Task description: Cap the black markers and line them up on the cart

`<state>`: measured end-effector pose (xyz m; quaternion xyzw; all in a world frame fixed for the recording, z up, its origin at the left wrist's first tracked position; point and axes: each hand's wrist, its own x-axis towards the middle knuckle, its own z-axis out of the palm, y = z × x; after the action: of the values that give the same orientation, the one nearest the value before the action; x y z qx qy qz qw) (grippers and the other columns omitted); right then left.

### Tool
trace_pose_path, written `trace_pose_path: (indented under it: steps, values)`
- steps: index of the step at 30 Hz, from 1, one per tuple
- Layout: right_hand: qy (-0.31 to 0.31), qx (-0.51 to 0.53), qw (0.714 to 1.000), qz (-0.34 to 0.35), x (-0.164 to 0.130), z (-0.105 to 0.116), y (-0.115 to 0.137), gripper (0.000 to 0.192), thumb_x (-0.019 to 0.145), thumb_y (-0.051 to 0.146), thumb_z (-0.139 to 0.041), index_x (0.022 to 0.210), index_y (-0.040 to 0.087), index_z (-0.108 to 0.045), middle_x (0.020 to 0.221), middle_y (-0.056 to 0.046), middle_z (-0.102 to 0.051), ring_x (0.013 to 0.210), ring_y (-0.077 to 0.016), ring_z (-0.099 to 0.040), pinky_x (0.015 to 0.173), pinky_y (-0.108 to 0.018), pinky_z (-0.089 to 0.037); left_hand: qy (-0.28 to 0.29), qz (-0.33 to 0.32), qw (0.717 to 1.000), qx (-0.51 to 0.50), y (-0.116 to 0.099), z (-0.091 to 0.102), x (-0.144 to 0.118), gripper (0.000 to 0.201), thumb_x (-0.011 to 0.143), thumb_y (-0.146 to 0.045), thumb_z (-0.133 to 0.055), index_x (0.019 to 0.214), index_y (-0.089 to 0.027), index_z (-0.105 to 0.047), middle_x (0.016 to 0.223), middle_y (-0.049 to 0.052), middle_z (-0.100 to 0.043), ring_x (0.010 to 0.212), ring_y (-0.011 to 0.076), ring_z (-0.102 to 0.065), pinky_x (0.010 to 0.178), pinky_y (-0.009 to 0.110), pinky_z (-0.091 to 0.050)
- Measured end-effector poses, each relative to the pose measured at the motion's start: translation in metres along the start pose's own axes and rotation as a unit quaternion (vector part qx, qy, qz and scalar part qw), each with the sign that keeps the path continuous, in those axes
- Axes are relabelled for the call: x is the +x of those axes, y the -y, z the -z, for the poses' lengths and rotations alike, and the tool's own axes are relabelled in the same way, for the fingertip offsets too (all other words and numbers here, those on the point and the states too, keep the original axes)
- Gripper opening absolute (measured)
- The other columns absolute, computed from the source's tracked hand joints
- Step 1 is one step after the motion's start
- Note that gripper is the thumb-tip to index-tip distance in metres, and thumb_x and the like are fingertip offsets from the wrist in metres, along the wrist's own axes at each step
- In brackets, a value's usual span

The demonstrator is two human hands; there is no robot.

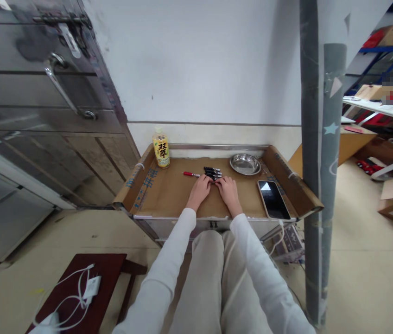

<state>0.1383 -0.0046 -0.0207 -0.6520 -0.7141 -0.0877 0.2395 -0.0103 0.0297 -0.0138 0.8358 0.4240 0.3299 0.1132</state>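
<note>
Several black markers (212, 170) lie side by side in a small cluster on a cardboard-lined tabletop (168, 195). A red marker (190, 174) points out to their left, its other end close to my left hand (201, 186). My right hand (229, 189) faces it from the other side, and the fingertips of both hands almost meet at the near edge of the cluster. Curled fingers on each side close on the ends of the nearest black marker, which they partly cover.
A yellow-labelled bottle (162, 148) stands at the back left. Towards the right are a round metal dish (245, 164) and a phone (273, 200) with a white cable. Cardboard flaps rise along both sides. A grey pillar (332, 185) and a dark red stool (88, 287) flank the table.
</note>
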Motion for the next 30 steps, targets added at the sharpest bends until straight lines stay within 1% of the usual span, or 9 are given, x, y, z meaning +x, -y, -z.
trace_pose_path:
  steps: [5, 9, 15, 20, 23, 25, 27, 28, 30]
  values:
    - [0.001, -0.001, 1.0, -0.002, -0.0001, 0.0018, 0.0008, 0.023, 0.099, 0.026, -0.045, 0.099, 0.019, -0.067, 0.099, -0.01, -0.066, 0.094, -0.0234, -0.052, 0.079, -0.033, -0.03, -0.005, 0.003, 1.0, 0.008, 0.0012, -0.0002, 0.0007, 0.015, 0.09, -0.011, -0.05, 0.093, -0.018, -0.063, 0.1, 0.007, -0.059, 0.099, 0.0204, -0.058, 0.096, 0.038, -0.048]
    - [0.0, 0.004, 1.0, -0.004, 0.0002, 0.0046, 0.0017, 0.023, 0.099, 0.025, -0.044, 0.1, 0.018, -0.067, 0.098, -0.009, -0.067, 0.093, -0.023, -0.053, 0.079, -0.032, -0.03, 0.009, -0.002, 1.0, 0.004, -0.0003, 0.0021, 0.0, 0.01, 0.09, -0.013, -0.052, 0.093, -0.019, -0.06, 0.099, 0.006, -0.06, 0.099, 0.0208, -0.058, 0.096, 0.038, -0.047]
    - [0.008, 0.047, 0.998, 0.032, 0.0012, 0.0052, 0.0007, 0.027, 0.1, 0.022, -0.04, 0.1, 0.018, -0.066, 0.097, -0.008, -0.068, 0.09, -0.0225, -0.054, 0.077, -0.031, -0.032, 0.023, 0.005, 0.994, -0.105, -0.0043, 0.0066, -0.0007, 0.014, 0.09, -0.01, -0.05, 0.097, -0.019, -0.056, 0.1, 0.005, -0.063, 0.096, 0.0178, -0.061, 0.093, 0.035, -0.05]
    - [0.014, 0.031, 0.999, 0.042, 0.0016, 0.0008, -0.0012, 0.022, 0.098, 0.025, -0.048, 0.1, 0.019, -0.068, 0.1, -0.008, -0.068, 0.092, -0.0228, -0.054, 0.077, -0.032, -0.033, 0.027, 0.001, 0.991, -0.132, -0.0019, 0.0051, 0.0003, 0.02, 0.087, -0.006, -0.048, 0.098, -0.02, -0.057, 0.1, 0.005, -0.064, 0.095, 0.0168, -0.063, 0.091, 0.034, -0.051]
    - [0.003, 0.02, 0.999, 0.032, 0.001, 0.0003, -0.0015, 0.021, 0.097, 0.026, -0.048, 0.099, 0.019, -0.068, 0.098, -0.008, -0.067, 0.092, -0.0228, -0.054, 0.078, -0.032, -0.033, 0.019, -0.016, 0.993, -0.114, -0.0024, 0.0054, 0.0002, 0.026, 0.088, -0.005, -0.045, 0.105, -0.02, -0.058, 0.105, 0.006, -0.065, 0.101, 0.0174, -0.062, 0.093, 0.034, -0.051]
    - [-0.015, 0.018, 1.0, 0.018, 0.0002, 0.0015, -0.0015, 0.022, 0.098, 0.025, -0.046, 0.1, 0.019, -0.067, 0.097, -0.009, -0.067, 0.092, -0.0227, -0.054, 0.079, -0.033, -0.032, 0.005, -0.031, 0.996, -0.081, -0.0039, 0.0066, 0.0, 0.033, 0.088, -0.005, -0.044, 0.113, -0.021, -0.058, 0.116, 0.007, -0.063, 0.111, 0.0188, -0.059, 0.099, 0.037, -0.047]
    - [-0.037, 0.022, 0.999, -0.009, -0.0004, 0.0036, -0.0016, 0.024, 0.099, 0.026, -0.044, 0.102, 0.019, -0.067, 0.097, -0.009, -0.067, 0.091, -0.0227, -0.054, 0.079, -0.033, -0.031, 0.007, -0.05, 0.997, -0.05, -0.0055, 0.0081, -0.0001, 0.038, 0.088, -0.005, -0.045, 0.121, -0.021, -0.056, 0.125, 0.007, -0.061, 0.118, 0.0197, -0.055, 0.105, 0.038, -0.043]
    - [-0.049, 0.026, 0.998, -0.024, -0.0007, 0.0047, -0.0018, 0.026, 0.099, 0.027, -0.042, 0.103, 0.019, -0.066, 0.097, -0.009, -0.067, 0.091, -0.0227, -0.054, 0.079, -0.033, -0.031, 0.014, -0.057, 0.998, -0.036, -0.0063, 0.0087, -0.0001, 0.039, 0.088, -0.007, -0.046, 0.123, -0.021, -0.056, 0.126, 0.007, -0.061, 0.119, 0.02, -0.055, 0.106, 0.039, -0.042]
    - [-0.065, 0.037, 0.996, -0.049, -0.0009, 0.0066, -0.002, 0.028, 0.1, 0.028, -0.04, 0.103, 0.018, -0.065, 0.097, -0.009, -0.067, 0.09, -0.0226, -0.054, 0.079, -0.032, -0.031, 0.029, -0.057, 0.998, -0.006, -0.0074, 0.0095, 0.0, 0.034, 0.09, -0.012, -0.049, 0.122, -0.021, -0.057, 0.12, 0.008, -0.063, 0.114, 0.0213, -0.056, 0.103, 0.04, -0.042]
